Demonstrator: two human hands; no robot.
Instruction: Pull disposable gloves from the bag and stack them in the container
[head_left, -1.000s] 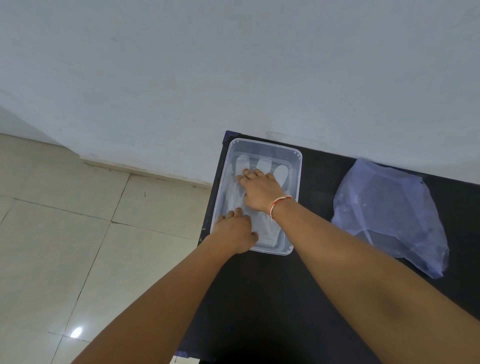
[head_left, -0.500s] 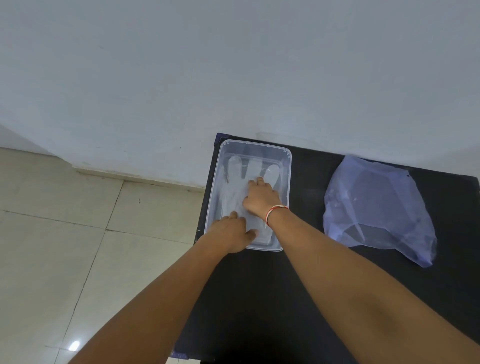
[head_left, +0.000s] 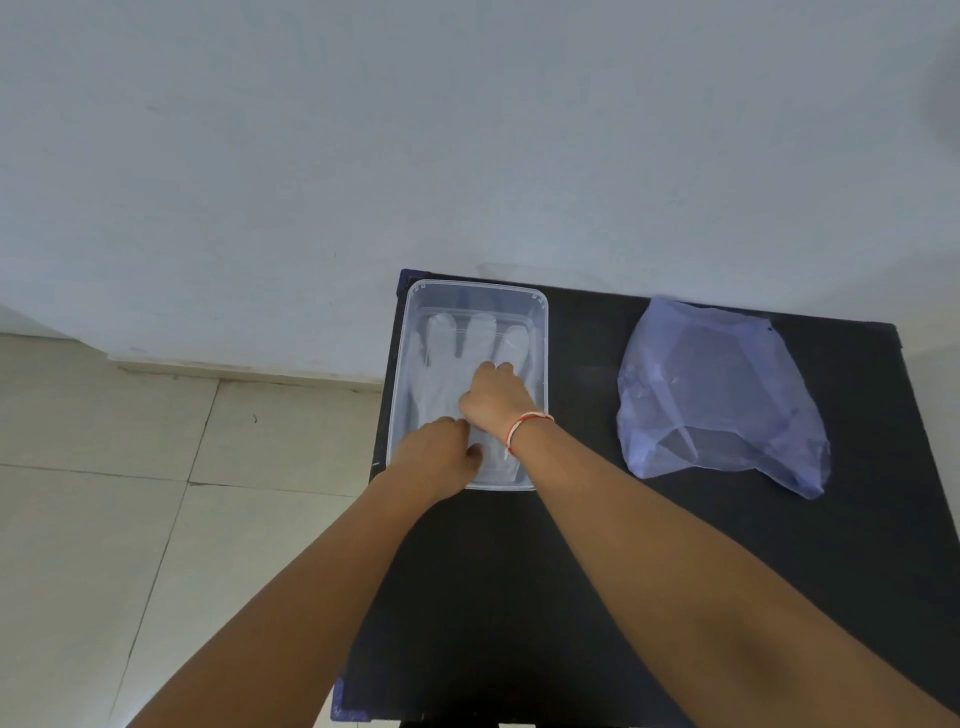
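Translucent disposable glove (head_left: 457, 364), under flat right hand (head_left: 496, 395) and loosely curled left hand (head_left: 439, 452) in clear rectangular plastic container (head_left: 540, 332): smooth gently, avoiding creases.

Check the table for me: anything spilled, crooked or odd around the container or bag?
Nothing stands out. The clear container sits square at the table's far left corner, a glove lying flat inside under the left hand and right hand. The bag lies crumpled to its right, nothing spilled.

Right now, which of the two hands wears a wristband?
The right hand, pressing the translucent glove in the clear plastic container; an orange-white band circles its wrist. The left hand has none.
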